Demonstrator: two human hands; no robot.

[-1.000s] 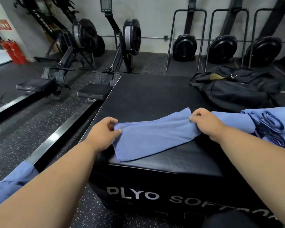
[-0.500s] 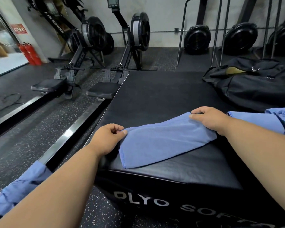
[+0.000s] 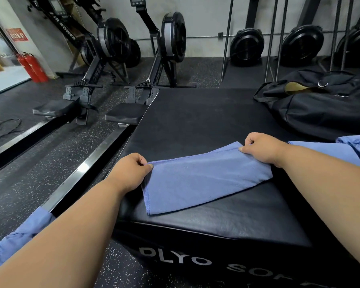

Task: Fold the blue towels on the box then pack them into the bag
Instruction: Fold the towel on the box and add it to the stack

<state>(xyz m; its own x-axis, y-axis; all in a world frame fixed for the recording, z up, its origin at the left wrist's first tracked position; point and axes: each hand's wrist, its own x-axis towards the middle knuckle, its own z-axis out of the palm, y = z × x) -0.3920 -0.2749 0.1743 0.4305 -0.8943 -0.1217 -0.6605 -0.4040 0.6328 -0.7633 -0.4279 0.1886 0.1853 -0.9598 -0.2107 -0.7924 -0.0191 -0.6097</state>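
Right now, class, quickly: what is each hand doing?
Left hand: pinching the left far corner of the blue towel.
Right hand: pinching the towel's right far corner.

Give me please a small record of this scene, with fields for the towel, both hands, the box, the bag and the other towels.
towel: blue towel, folded, lying flat on the box
left hand: left hand pinches the towel's far left corner
right hand: right hand pinches the towel's far right corner
box: black box, printed lettering on its front
bag: black bag, on the box's far right, open
other towels: more blue towels at right edge
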